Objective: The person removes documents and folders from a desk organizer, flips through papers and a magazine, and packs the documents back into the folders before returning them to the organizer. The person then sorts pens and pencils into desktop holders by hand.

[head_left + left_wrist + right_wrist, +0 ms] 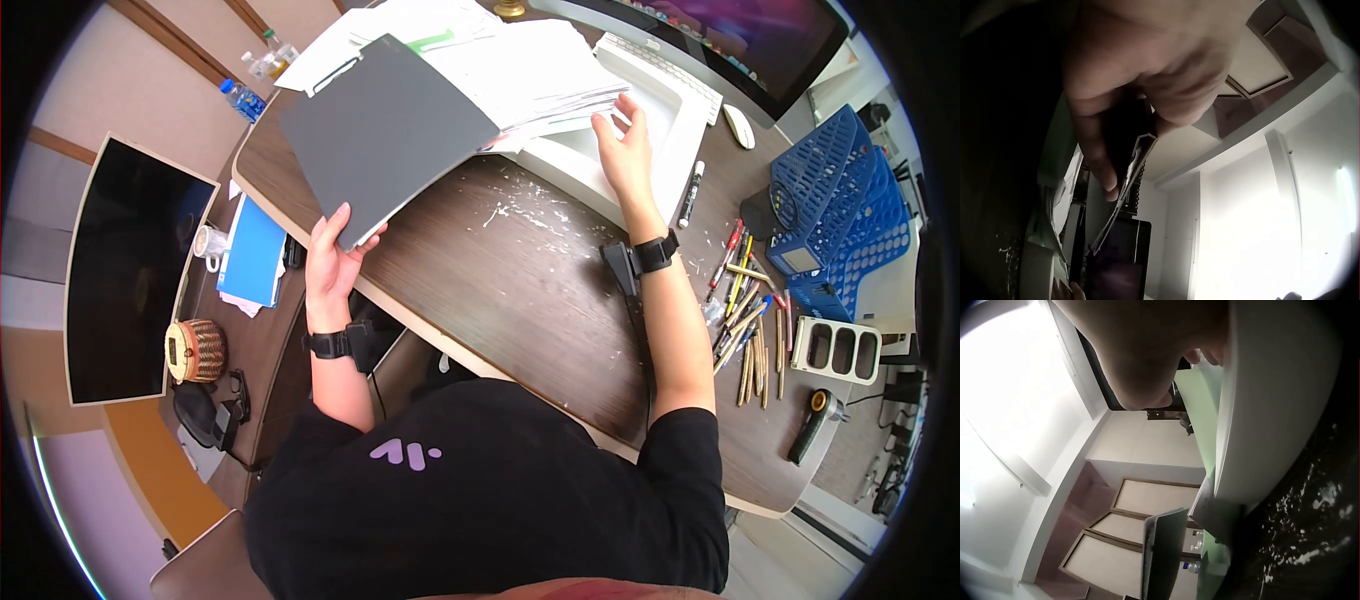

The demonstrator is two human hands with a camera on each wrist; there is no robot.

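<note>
My left hand [335,262] grips the lower corner of a dark grey folder [390,130], which is held tilted over the desk's left side. A metal clip shows at the folder's far left edge, and in the left wrist view the thin folder [1124,194] is seen edge-on between thumb and fingers. Beside it spreads a thick pile of loose white papers [540,65], partly lying over a shallow white box [575,170]. My right hand [628,155] is above the box at the right end of the papers, fingers slightly bent and apart. A green sheet [1200,406] shows in the right wrist view.
Right of the box lie a black marker [691,194], several scattered pens [750,320], blue plastic racks [825,190] and a grey three-slot holder [837,350]. White scraps [520,205] dot the desk [480,290]. Behind are a keyboard [665,70], mouse [739,127] and monitor [750,40].
</note>
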